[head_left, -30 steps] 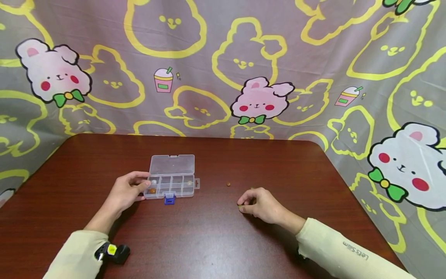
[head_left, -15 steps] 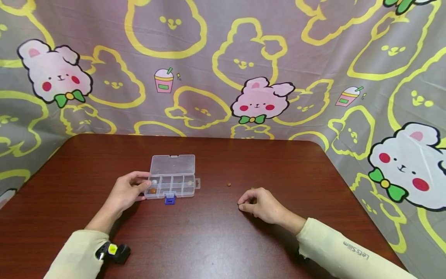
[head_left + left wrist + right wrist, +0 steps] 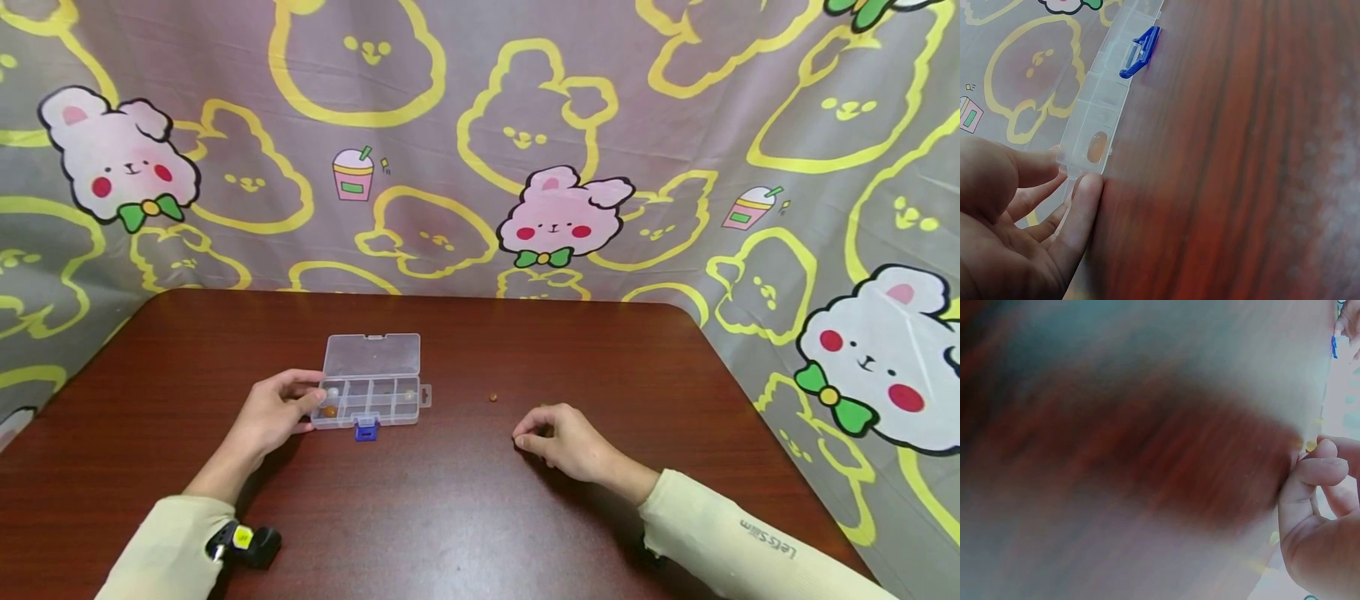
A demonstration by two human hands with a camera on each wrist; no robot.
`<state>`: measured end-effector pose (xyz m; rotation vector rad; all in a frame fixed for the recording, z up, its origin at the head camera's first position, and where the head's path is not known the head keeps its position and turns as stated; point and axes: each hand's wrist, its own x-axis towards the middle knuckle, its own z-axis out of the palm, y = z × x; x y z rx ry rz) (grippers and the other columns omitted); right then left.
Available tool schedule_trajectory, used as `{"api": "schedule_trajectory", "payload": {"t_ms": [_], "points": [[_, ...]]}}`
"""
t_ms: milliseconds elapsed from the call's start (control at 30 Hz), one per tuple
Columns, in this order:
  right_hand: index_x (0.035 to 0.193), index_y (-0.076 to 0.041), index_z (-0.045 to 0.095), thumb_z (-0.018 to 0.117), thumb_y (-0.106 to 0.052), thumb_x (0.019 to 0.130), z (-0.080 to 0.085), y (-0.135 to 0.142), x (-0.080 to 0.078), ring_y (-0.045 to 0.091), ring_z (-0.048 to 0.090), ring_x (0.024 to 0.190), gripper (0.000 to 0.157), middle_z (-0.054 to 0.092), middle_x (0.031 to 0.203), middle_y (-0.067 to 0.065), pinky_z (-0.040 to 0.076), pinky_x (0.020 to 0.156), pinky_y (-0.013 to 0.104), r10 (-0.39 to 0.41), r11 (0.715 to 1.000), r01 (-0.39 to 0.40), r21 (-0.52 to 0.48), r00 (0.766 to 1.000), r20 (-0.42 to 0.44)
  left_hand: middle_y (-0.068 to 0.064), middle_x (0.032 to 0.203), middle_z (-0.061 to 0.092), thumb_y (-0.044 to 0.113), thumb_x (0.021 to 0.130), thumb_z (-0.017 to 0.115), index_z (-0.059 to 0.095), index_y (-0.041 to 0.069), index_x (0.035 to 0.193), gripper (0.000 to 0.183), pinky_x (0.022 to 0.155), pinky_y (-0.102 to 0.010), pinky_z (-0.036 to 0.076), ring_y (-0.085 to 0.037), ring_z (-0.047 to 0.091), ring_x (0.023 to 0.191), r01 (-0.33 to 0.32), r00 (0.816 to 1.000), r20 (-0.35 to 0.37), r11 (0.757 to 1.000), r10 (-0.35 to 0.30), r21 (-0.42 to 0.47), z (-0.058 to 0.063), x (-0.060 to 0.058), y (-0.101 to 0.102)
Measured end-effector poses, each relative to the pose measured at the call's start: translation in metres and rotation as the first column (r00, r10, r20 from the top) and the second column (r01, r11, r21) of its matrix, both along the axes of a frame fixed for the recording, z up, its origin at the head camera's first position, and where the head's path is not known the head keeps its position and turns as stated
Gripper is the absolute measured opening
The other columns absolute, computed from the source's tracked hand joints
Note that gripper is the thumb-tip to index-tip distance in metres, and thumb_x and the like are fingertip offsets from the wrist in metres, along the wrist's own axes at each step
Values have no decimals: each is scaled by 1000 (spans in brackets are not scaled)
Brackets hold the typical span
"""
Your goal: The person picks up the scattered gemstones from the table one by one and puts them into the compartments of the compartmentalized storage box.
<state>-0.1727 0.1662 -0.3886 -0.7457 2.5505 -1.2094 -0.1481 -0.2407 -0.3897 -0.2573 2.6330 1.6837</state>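
Note:
A clear plastic compartment box [image 3: 380, 408] lies with its lid [image 3: 372, 355] raised, left of the table's middle. My left hand [image 3: 277, 410] grips its left end, thumb over the near side and fingers behind. In the left-end compartments sit an amber bead [image 3: 329, 412] and a whitish bead [image 3: 333, 392]; a pale bead [image 3: 408, 395] is at the right end. My right hand [image 3: 562, 442] is low at the table, its thumb and forefinger pinched together. At those fingertips a small yellowish bead [image 3: 1311, 445] shows in the right wrist view, mostly covered.
A small brown bead [image 3: 492, 397] lies on the table between box and right hand. Another yellowish bead [image 3: 544, 406] peeks out behind the right hand. The blue latch [image 3: 366, 432] hangs at the box's front. A patterned curtain [image 3: 465, 150] stands behind the dark wooden table [image 3: 450, 517].
Both hands and the box stay almost where they were. The greenish bead glimpsed between the right fingertips a second ago is now hidden in the head view.

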Motion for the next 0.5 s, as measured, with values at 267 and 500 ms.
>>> {"api": "schedule_trajectory", "payload": {"t_ms": [267, 500], "points": [[91, -7, 74, 71, -6, 93, 0, -1, 0, 9, 52, 50, 4, 64, 81, -1, 48, 45, 25, -10, 1000, 10, -17, 1000, -2, -22, 113, 62, 8, 101, 60, 56, -4, 135, 36, 67, -29, 60, -20, 61, 87, 0, 1000, -1, 1000, 0, -12, -1, -1, -1], [92, -8, 74, 71, -5, 93, 1, -4, 0, 10, 54, 51, 5, 66, 84, -3, 50, 46, 26, -34, 999, 34, -8, 999, -2, -22, 113, 62, 8, 102, 60, 56, -4, 135, 36, 67, -29, 60, -21, 61, 88, -2, 1000, -3, 1000, 2, -15, -1, 0, 0]]}}
